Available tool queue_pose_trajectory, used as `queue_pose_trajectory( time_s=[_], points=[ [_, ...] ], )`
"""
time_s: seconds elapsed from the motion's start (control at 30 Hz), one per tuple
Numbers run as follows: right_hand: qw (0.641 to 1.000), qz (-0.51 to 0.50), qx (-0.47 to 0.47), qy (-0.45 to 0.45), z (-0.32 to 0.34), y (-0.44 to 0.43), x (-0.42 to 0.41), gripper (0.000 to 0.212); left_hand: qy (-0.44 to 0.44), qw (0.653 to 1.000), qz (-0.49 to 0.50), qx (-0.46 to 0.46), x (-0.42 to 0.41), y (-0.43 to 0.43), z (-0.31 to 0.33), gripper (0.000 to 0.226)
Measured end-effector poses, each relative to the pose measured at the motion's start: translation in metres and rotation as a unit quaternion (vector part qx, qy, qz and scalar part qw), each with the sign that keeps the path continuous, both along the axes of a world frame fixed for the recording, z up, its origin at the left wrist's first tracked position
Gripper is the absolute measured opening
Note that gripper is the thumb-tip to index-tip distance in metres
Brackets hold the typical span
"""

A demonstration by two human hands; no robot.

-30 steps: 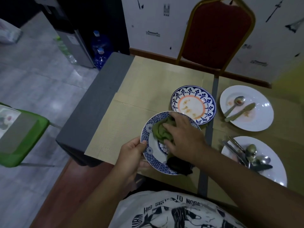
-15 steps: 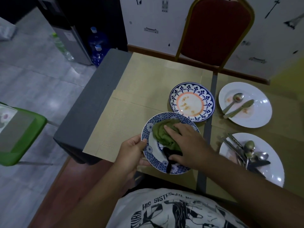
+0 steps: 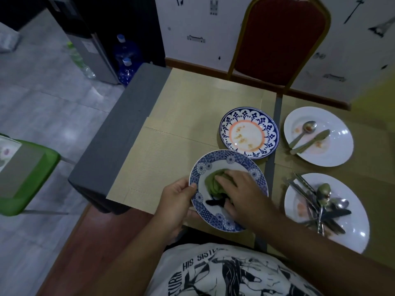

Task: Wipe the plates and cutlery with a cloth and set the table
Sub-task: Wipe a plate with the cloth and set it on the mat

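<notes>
Head camera looks down on my two hands at the near edge of the table (image 3: 192,99), which is covered with beige woven mats. My left hand (image 3: 177,201) grips the round blue-and-white patterned plate (image 3: 215,158) by its left rim, thumb on top and fingers underneath. The plate is tilted a little and hangs partly past the table's edge; I cannot tell whether it rests on the table. My right hand (image 3: 241,193) lies inside that plate with its fingers stretched over the bunched green cloth (image 3: 210,182), pressing it against the white centre. A dark end of the cloth sticks out near my thumb.

Just beyond sits a second round plate with a blue flower border and an orange ring (image 3: 227,124), with brownish smears in its middle. To the right, the far white plate (image 3: 339,129) carries a metal spoon (image 3: 303,133) and a table knife (image 3: 310,142) side by side. The near white plate (image 3: 354,189) holds a heap of mixed metal cutlery (image 3: 320,204).
</notes>
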State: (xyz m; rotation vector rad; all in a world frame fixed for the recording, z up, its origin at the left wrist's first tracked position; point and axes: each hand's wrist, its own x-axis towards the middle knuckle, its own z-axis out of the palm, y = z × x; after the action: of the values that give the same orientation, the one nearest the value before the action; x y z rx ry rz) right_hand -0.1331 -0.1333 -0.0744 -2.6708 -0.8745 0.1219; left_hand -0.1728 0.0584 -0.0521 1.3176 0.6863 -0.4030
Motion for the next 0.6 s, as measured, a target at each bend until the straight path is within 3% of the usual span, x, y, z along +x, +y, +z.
queue_pose_trajectory(
  time_s=[0.13,0.33,0.5,0.6],
  points=[
    [0.999,0.041,0.008,0.022,-0.003,0.014,0.008,0.054,0.003,1.000,-0.008,-0.018,-0.005,-0.005,0.001,0.025],
    [0.999,-0.025,-0.016,0.022,0.005,-0.011,0.019,0.052,-0.006,0.999,0.037,0.002,0.005,0.000,0.010,0.024],
    [0.995,0.065,0.013,0.075,-0.001,0.012,-0.002,0.055,0.012,1.000,0.012,-0.026,0.000,-0.005,0.008,0.026],
    [0.999,0.007,0.005,0.047,-0.001,0.011,0.033,0.055,0.020,0.999,0.037,-0.031,-0.002,-0.004,0.012,0.024]
  ],
)
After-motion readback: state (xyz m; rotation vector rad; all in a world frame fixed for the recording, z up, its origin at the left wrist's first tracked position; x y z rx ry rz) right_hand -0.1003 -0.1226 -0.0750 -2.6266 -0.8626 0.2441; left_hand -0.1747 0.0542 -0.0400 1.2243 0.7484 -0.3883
